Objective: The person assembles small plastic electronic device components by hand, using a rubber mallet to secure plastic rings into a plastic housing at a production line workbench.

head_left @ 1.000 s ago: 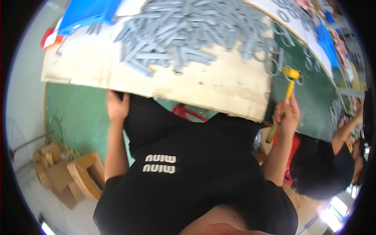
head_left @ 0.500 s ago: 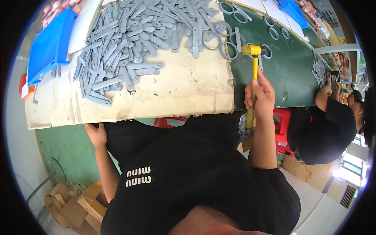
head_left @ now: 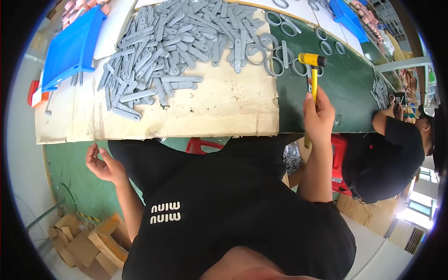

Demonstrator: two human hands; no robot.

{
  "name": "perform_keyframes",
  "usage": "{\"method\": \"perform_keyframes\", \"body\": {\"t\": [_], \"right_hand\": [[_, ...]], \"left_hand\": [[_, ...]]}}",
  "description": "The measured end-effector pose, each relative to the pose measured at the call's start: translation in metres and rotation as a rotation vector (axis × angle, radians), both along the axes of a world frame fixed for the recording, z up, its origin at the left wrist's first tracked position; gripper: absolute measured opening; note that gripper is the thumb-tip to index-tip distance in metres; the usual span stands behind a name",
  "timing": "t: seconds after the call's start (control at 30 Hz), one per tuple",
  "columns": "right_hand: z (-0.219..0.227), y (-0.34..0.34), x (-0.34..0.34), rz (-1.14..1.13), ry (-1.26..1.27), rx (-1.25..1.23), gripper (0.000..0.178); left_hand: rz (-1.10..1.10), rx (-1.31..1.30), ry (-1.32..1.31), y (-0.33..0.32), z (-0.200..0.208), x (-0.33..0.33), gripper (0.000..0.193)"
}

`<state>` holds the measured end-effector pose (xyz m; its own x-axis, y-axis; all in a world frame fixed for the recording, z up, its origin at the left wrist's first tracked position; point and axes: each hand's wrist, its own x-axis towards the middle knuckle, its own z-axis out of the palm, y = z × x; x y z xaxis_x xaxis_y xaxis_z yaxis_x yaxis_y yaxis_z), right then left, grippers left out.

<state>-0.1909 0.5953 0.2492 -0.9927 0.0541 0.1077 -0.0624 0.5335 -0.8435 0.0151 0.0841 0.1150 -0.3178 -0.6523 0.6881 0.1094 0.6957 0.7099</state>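
My right hand is closed around the handle of a small hammer. The hammer's head is yellow with a dark face, and it is raised upright over the green table mat. My left hand is below the table's front edge at the left, fingers loosely bent and apart, holding nothing. A large heap of flat grey strips with rounded ends covers the far part of the worn cardboard sheet. Several grey rings lie beyond the hammer, some with a strip beside them.
A blue tray stands at the left, with pink parts behind it. Another blue tray is at the far right. A co-worker in black sits at the right by a small pile of grey strips. Cardboard boxes lie on the floor.
My left hand has moved out from the table's front edge, turning its fingers upward into view. My right hand has shifted slightly right with the hammer.
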Motion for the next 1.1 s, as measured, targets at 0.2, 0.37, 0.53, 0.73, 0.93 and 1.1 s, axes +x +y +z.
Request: {"method": "perform_keyframes", "body": {"t": [0.2,0.37,0.53,0.73,0.93,1.1], "right_hand": [[0.016,-0.025,-0.001,0.373,0.236,0.397,0.033],[-0.008,-0.049,-0.008,0.544,0.409,0.58,0.018],[0.008,-0.041,-0.05,0.399,0.512,0.33,0.014],[-0.003,-0.033,-0.105,0.11,0.344,0.549,0.023],[-0.016,-0.039,-0.121,0.058,0.28,0.552,0.039],[-0.01,-0.039,-0.126,-0.017,0.212,0.307,0.039]], "left_hand": [[-0.435,-0.353,-0.018,0.088,0.085,-0.049,0.019],[-0.73,-0.514,-0.094,0.143,0.109,-0.097,0.023],[-0.83,-0.547,-0.104,0.167,0.111,-0.123,0.026],[-0.787,-0.517,-0.126,0.17,0.091,-0.128,0.023],[-0.748,-0.523,-0.171,0.171,0.089,-0.127,0.023],[-0.77,-0.541,-0.199,0.171,0.09,-0.127,0.024]]}}
